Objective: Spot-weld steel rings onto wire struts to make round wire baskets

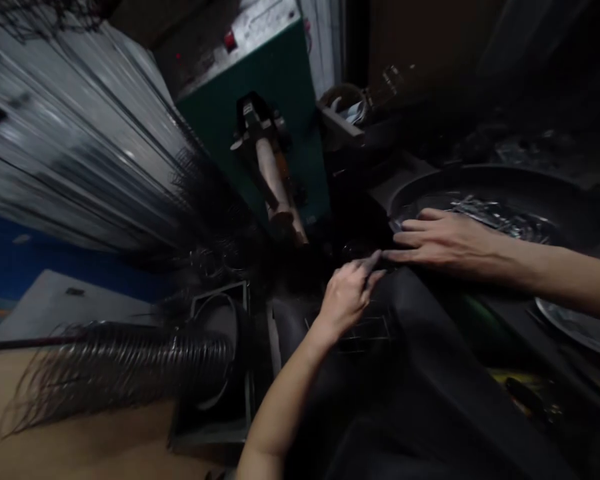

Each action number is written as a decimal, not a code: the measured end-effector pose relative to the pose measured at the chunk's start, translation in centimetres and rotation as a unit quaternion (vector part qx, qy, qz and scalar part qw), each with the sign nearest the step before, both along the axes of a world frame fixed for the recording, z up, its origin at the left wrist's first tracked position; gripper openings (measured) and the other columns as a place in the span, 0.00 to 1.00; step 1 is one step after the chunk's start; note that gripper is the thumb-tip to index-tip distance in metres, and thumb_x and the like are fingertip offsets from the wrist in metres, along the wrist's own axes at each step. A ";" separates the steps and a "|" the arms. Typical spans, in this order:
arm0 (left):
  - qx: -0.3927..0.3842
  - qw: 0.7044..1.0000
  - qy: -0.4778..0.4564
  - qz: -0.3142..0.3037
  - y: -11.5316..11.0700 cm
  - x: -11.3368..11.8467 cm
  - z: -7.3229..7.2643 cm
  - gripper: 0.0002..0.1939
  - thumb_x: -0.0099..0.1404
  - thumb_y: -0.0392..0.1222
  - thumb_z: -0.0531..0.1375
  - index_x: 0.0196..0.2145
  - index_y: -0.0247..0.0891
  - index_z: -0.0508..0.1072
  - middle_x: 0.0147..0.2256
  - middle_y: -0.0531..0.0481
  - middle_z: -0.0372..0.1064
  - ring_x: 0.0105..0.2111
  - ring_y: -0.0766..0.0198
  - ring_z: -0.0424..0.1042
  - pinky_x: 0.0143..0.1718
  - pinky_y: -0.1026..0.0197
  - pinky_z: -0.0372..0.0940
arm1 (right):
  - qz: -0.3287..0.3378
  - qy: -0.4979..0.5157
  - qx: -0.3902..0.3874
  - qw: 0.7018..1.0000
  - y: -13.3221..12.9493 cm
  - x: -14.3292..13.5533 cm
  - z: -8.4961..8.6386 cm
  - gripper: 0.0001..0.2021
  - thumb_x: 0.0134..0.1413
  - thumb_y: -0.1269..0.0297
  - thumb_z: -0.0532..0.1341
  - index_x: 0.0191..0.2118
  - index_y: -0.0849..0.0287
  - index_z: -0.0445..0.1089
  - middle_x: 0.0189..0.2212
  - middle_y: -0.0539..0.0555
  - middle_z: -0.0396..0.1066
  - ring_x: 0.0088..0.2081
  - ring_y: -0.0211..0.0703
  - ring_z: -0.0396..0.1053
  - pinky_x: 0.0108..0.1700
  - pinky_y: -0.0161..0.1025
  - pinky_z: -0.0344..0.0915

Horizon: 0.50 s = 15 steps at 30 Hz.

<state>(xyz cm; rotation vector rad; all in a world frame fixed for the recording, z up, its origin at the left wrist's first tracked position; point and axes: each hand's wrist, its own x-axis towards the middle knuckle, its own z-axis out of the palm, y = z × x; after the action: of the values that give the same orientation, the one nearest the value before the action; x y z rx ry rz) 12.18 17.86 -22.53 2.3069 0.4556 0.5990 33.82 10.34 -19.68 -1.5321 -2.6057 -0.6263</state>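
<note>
My left hand is over my dark-clothed lap, its fingers bent and pressed together; whatever they hold is too dark and blurred to make out. Just below it a thin wire grid shows faintly, and I cannot tell whether the hand touches it. My right hand reaches in from the right with fingers stretched out and apart. Its lowest finger comes close to the left fingertips. Behind the right hand is a wide dark basin, and small shiny metal pieces lie inside it.
Ahead stands a green machine with a red button and a jutting rod-like arm. To the left, a row of wire rings hangs beside a metal frame. Long metal wires fill the upper left. A second round pan is at right.
</note>
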 end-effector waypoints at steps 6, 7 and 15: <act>-0.226 0.966 -0.055 0.111 0.3 -3.0 -0.9 0.14 0.68 0.45 0.52 0.38 0.35 0.74 0.24 0.53 0.69 0.21 0.71 0.67 0.27 0.69 0.63 | -0.058 0.275 0.221 0.934 0.5 -6.0 -2.0 0.14 0.65 0.63 0.49 0.45 0.55 0.71 0.44 0.58 0.70 0.47 0.49 0.64 0.51 0.48 0.58; -0.264 0.954 -0.063 0.124 0.5 -3.3 -1.4 0.15 0.68 0.46 0.51 0.39 0.34 0.73 0.20 0.55 0.66 0.17 0.72 0.62 0.22 0.69 0.59 | -0.129 0.367 0.209 0.897 0.7 -6.9 -3.1 0.14 0.64 0.59 0.51 0.44 0.57 0.72 0.44 0.60 0.70 0.47 0.51 0.65 0.50 0.49 0.60; -0.168 0.969 0.053 0.175 0.8 -6.4 -3.2 0.18 0.68 0.52 0.50 0.37 0.37 0.74 0.34 0.47 0.74 0.38 0.60 0.73 0.42 0.60 0.66 | -0.204 0.732 -0.152 0.632 4.2 -12.6 -7.4 0.18 0.53 0.48 0.58 0.30 0.60 0.71 0.28 0.54 0.71 0.32 0.43 0.69 0.35 0.37 0.66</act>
<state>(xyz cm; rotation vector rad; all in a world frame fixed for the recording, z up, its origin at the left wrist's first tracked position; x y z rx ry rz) 5.74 18.63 -25.77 1.9504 0.9540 0.5187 21.25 14.51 -27.11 -1.5319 -1.0619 0.8584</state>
